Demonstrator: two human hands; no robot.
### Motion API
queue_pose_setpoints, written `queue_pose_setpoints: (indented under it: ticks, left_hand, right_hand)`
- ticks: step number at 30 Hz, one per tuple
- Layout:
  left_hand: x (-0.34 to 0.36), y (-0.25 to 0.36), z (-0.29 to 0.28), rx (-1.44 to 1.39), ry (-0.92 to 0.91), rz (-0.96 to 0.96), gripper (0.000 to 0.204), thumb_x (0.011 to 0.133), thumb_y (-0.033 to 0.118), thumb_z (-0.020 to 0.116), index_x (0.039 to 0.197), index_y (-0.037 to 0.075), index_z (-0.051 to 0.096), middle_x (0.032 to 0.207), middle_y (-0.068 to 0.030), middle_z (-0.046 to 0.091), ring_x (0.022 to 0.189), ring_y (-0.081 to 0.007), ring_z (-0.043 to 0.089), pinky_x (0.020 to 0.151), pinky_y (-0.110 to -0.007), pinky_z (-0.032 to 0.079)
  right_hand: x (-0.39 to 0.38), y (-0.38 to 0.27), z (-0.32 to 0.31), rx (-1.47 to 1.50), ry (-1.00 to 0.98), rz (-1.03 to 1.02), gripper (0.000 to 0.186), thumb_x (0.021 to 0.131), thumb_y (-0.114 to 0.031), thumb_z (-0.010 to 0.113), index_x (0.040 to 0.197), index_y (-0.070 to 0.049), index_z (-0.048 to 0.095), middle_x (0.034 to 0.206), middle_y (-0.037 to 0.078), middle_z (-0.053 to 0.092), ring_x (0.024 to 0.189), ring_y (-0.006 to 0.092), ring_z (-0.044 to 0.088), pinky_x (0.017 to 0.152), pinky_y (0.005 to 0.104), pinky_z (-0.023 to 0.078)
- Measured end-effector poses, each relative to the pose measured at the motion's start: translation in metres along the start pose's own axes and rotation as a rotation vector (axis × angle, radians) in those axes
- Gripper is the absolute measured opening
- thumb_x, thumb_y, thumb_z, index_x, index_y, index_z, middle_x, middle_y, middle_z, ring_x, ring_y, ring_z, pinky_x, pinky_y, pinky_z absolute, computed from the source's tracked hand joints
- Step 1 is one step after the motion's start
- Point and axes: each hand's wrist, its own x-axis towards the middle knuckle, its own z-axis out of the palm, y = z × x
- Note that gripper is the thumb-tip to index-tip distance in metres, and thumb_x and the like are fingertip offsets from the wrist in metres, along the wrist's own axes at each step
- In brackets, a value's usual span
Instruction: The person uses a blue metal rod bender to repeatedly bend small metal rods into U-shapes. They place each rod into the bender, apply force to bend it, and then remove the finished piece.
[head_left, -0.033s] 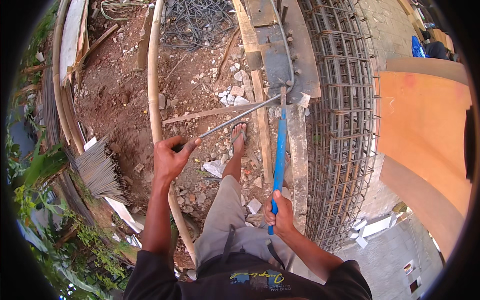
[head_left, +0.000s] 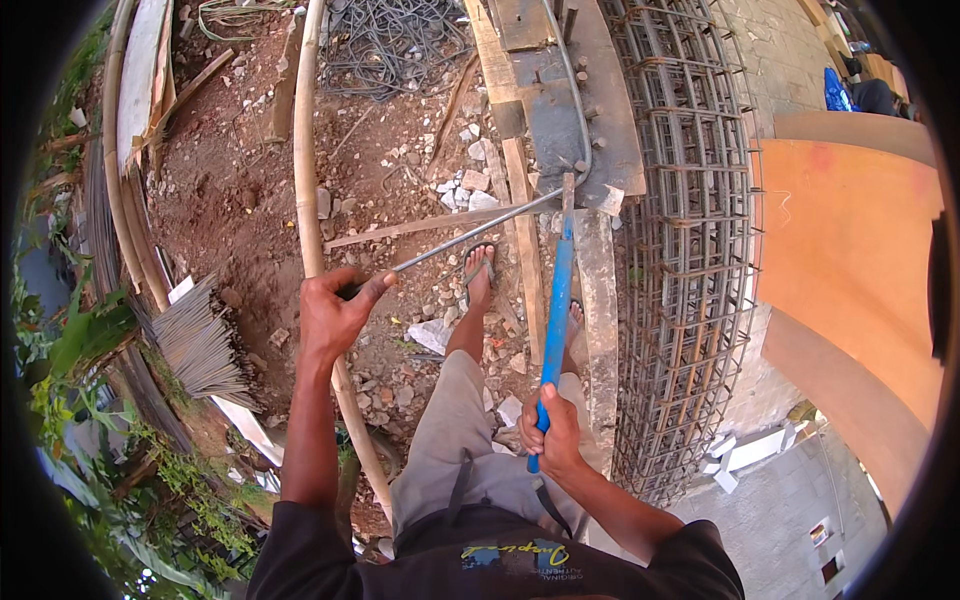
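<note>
My left hand point(head_left: 335, 312) is closed around the end of a steel reinforcing rod point(head_left: 460, 238), thumb along it. That rod slants up to the right, bends near a peg point(head_left: 580, 166) on the dark metal-topped bench point(head_left: 555, 120), and runs on along the bench to the far edge of view. My right hand point(head_left: 556, 428) grips the lower part of a long blue-handled bending bar point(head_left: 557, 315). Its bare steel tip lies against the bench's near end, close to the bend in the rod. Exactly how tip and rod touch is too small to tell.
A long rebar cage point(head_left: 690, 250) stands to the right, beside orange-brown panels point(head_left: 850, 240). A bamboo pole point(head_left: 307, 150) runs along the left. Cut rods point(head_left: 205, 340) lie bundled farther left. Wire scraps point(head_left: 390, 45), planks point(head_left: 525, 250) and rubble lie around my sandalled feet.
My right hand and the lower end of the blue bar have shifted slightly left. My left hand has moved a little left with the rod's end.
</note>
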Motion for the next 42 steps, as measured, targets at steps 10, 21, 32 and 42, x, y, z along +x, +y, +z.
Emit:
queue_pose_setpoints:
  ticks: [10, 21, 32, 42]
  left_hand:
    - [0.112, 0.04, -0.056, 0.154, -0.135, 0.184, 0.045, 0.083, 0.044, 0.091, 0.08, 0.0, 0.081, 0.059, -0.0071, 0.067, 0.054, -0.013, 0.059, 0.052, -0.034, 0.044]
    - [0.058, 0.073, -0.026, 0.14, 0.024, 0.553, 0.033, 0.087, 0.039, 0.086, 0.091, 0.007, 0.078, 0.08, -0.0084, 0.073, 0.065, -0.0294, 0.07, 0.063, -0.046, 0.055]
    - [-0.121, 0.143, -0.217, -0.014, 0.542, 0.899, 0.027, 0.083, 0.026, 0.092, 0.083, 0.005, 0.075, 0.065, -0.0048, 0.062, 0.052, -0.0197, 0.057, 0.049, -0.035, 0.042]
    - [-0.042, 0.124, -0.167, 0.001, 0.345, 0.526, 0.051, 0.094, 0.059, 0.074, 0.082, 0.009, 0.079, 0.064, -0.0102, 0.067, 0.058, -0.023, 0.065, 0.052, -0.039, 0.045]
  right_hand:
    - [0.042, 0.052, 0.124, 0.428, -0.02, -0.169, 0.058, 0.111, -0.057, 0.047, 0.079, -0.009, 0.047, 0.053, 0.0, 0.037, 0.041, 0.0111, 0.033, 0.04, 0.0292, 0.029]
    - [0.021, 0.039, 0.069, -0.076, 0.266, -0.27, 0.036, 0.104, -0.03, 0.071, 0.079, -0.009, 0.055, 0.056, -0.003, 0.047, 0.043, 0.0076, 0.044, 0.04, 0.0281, 0.034]
    - [-0.084, -0.127, 0.002, -0.562, 0.515, -1.085, 0.032, 0.102, -0.014, 0.072, 0.129, 0.002, 0.068, 0.116, 0.009, 0.068, 0.102, 0.0165, 0.065, 0.093, 0.0355, 0.053]
    - [-0.08, -0.136, 0.018, -0.302, 0.129, -0.81, 0.044, 0.108, -0.03, 0.066, 0.14, -0.001, 0.062, 0.105, 0.017, 0.076, 0.075, 0.0167, 0.072, 0.069, 0.0321, 0.058]
